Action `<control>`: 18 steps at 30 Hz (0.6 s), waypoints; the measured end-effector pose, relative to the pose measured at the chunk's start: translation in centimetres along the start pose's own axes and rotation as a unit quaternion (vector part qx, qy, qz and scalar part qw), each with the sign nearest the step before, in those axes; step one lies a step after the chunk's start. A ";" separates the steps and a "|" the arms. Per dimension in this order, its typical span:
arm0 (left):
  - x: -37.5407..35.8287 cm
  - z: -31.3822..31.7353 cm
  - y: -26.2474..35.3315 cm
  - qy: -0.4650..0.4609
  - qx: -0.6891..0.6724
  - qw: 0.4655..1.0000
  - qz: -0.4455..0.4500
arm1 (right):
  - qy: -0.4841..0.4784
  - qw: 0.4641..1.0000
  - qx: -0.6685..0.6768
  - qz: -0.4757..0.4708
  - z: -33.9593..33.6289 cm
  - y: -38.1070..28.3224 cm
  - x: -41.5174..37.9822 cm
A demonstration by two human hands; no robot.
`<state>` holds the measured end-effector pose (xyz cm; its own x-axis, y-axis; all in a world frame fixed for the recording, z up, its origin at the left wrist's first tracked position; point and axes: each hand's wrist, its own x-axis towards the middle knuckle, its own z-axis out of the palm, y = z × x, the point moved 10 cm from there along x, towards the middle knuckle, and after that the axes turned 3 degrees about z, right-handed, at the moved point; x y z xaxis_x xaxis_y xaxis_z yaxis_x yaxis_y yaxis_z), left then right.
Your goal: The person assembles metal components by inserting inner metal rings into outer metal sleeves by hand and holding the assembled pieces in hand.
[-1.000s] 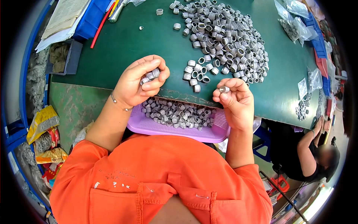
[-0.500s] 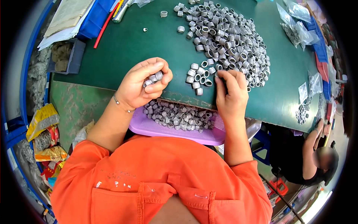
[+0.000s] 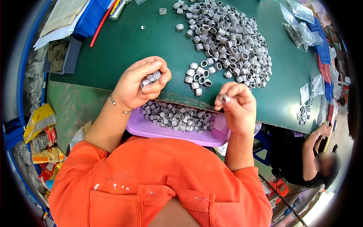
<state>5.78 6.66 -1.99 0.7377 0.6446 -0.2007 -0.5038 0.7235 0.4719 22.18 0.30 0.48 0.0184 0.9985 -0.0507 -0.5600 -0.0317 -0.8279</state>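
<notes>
My left hand (image 3: pixel 138 83) is curled around several short grey metal rings (image 3: pixel 152 78), above the table's near edge. Between the thumb and fingers of my right hand (image 3: pixel 242 109), a single metal ring (image 3: pixel 224 99) is pinched over the front edge. A small cluster of the same rings (image 3: pixel 197 75) lies on the green table (image 3: pixel 151 41) between my hands. Behind it spreads a large heap of rings (image 3: pixel 230 45). Below the table edge, a purple plastic basket (image 3: pixel 166 135) in front of me holds many more rings.
Papers (image 3: pixel 62 19), a blue bin (image 3: pixel 92 19), a red stick (image 3: pixel 103 24) and a grey box (image 3: pixel 70 56) stand at the left. Plastic bags (image 3: pixel 302 34) of small parts lie at the right. A co-worker in black (image 3: pixel 295 159) sits at the lower right.
My right hand has drawn back from the small cluster toward me, turning with a ring pinched in it. My left hand keeps its rings and is nearly still. The view has shifted slightly.
</notes>
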 end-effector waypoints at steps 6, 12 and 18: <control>0.1 0.2 -0.1 -0.007 -0.001 1.000 -0.001 | 0.037 0.837 -0.517 -0.175 3.1 -2.5 0.4; 0.0 0.0 0.1 -0.003 0.004 1.000 0.007 | 0.087 0.888 -0.435 -0.122 1.0 -1.3 1.0; 0.0 0.0 0.0 -0.006 -0.006 1.000 -0.001 | 0.070 0.994 -0.017 0.086 -0.9 1.7 0.5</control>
<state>5.81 6.67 -2.00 0.7442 0.6397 -0.1921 -0.5065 0.7281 0.4619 21.97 0.68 -1.40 0.0406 0.9623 -0.2690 -0.5366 -0.2061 -0.8183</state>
